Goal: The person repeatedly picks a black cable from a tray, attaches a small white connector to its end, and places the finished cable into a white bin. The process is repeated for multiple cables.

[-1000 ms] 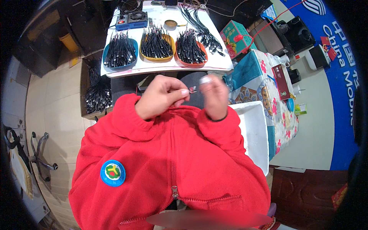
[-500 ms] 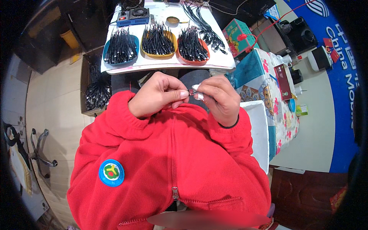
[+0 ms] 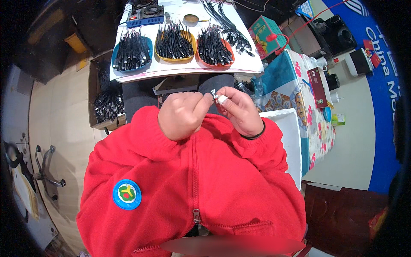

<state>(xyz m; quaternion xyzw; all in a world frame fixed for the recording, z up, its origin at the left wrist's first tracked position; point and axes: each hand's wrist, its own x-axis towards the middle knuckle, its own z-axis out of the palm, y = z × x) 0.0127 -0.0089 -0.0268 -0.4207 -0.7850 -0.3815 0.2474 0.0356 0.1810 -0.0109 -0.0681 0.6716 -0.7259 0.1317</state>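
Observation:
In front of my chest, above my lap, my two hands meet. My left hand (image 3: 184, 113) is closed with its back turned up, fingertips pressed against a small bunch of thin wires (image 3: 212, 92). Pale wire tips stick up between the hands. My right hand (image 3: 240, 112) pinches the same wires from the other side, white wrapping on its thumb and a fingertip. Whatever the wires run into is hidden by the fingers. Beyond the hands, black cables stand bunched in a blue tray (image 3: 133, 70), a yellow tray (image 3: 174, 59) and an orange-red tray (image 3: 216, 67).
The trays stand on a white table (image 3: 171, 73), with a blue device (image 3: 146, 19), a round tin (image 3: 191, 19) and loose cables (image 3: 234, 38) farther back. At left sits a cardboard box (image 3: 91, 85) of cables; at right, a white foam box (image 3: 287, 137) beside a flowered tablecloth (image 3: 319, 137).
My left hand has rolled over, its back now up and its thumb out of sight. The wire tips now point up and away from me. My right hand has shifted slightly.

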